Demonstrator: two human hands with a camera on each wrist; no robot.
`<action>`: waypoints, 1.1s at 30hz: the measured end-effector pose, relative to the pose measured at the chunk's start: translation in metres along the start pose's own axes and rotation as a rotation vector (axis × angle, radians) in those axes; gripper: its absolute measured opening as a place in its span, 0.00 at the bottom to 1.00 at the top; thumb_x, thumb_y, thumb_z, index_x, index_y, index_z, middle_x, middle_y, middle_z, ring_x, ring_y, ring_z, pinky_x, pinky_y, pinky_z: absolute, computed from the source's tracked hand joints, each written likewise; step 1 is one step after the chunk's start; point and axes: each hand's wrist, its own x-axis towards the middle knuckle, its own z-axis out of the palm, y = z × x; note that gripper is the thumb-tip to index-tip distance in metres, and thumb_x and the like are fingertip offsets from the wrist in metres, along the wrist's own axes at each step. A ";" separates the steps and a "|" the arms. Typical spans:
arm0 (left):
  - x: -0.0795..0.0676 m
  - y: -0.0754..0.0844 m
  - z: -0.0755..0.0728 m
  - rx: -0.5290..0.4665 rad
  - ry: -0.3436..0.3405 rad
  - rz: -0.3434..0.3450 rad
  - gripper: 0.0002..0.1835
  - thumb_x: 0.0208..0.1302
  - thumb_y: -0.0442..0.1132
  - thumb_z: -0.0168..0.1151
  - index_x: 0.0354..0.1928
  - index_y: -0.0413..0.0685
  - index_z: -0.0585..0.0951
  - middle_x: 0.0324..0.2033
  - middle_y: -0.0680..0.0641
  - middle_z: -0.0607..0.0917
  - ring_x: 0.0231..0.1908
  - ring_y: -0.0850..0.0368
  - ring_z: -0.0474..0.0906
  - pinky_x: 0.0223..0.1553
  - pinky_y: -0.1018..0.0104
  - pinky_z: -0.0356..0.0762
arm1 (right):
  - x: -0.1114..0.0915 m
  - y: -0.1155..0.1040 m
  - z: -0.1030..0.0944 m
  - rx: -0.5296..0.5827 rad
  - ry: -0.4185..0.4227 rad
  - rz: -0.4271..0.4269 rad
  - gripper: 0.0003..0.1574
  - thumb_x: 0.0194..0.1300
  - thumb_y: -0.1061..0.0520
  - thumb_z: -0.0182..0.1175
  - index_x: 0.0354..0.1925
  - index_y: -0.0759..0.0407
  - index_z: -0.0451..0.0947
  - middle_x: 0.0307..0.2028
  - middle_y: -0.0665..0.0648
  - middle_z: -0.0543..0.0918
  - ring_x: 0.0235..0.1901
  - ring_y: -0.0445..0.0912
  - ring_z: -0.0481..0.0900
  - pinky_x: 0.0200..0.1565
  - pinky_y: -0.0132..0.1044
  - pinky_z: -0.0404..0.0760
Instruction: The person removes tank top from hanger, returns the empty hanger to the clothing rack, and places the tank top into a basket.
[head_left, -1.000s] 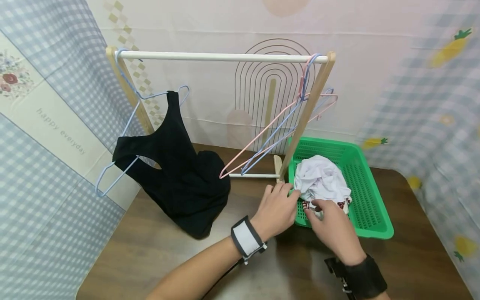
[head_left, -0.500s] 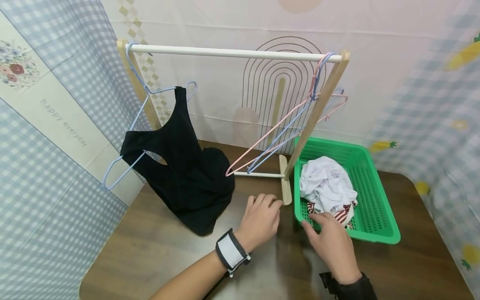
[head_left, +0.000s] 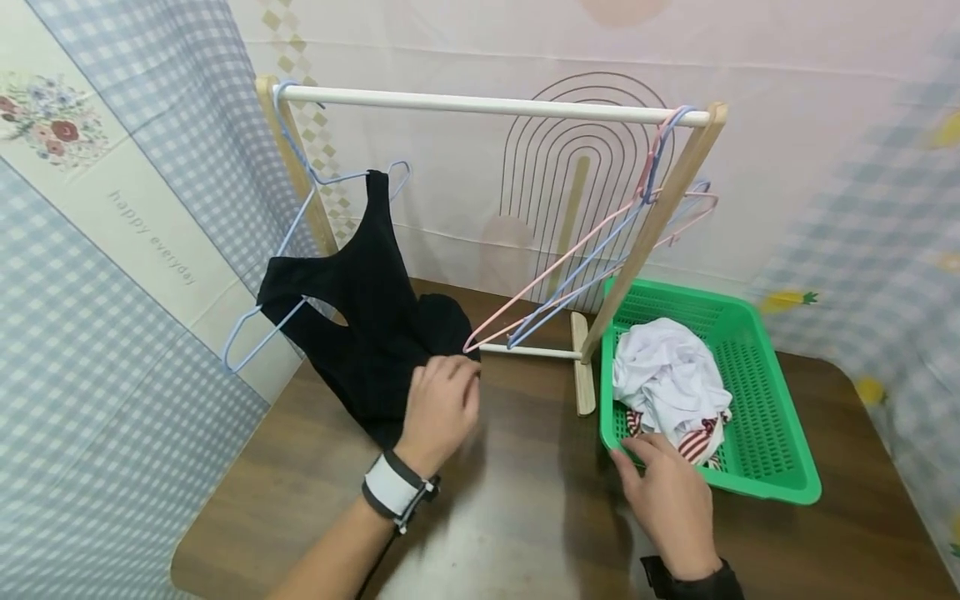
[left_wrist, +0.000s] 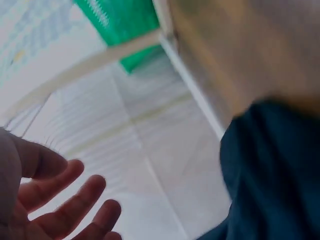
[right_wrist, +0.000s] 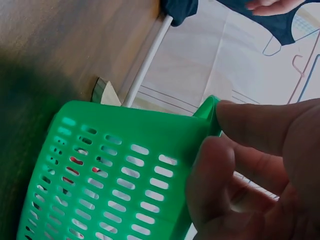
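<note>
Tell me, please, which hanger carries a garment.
The blue hanger, far left on the rack; it carries the black top. The other hangers are bare.

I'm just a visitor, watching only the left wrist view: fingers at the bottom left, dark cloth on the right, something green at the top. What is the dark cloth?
Observer: A black sleeveless top; the head view shows its straps on a blue hanger.
Visitor: And the green at the top, what's that for?
Observer: It's a perforated plastic basket, with rumpled white cloth and red-and-white striped cloth in it.
Visitor: Is anybody touching it?
Observer: Yes, the person's right hand holds its near rim, close to the left corner.
</note>
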 end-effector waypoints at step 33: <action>0.159 -0.093 -0.130 0.160 0.490 -0.365 0.18 0.71 0.45 0.55 0.47 0.36 0.85 0.43 0.35 0.89 0.45 0.34 0.76 0.50 0.44 0.67 | 0.002 0.005 -0.002 0.022 -0.042 0.000 0.14 0.58 0.54 0.71 0.39 0.62 0.91 0.42 0.62 0.90 0.32 0.55 0.87 0.26 0.48 0.81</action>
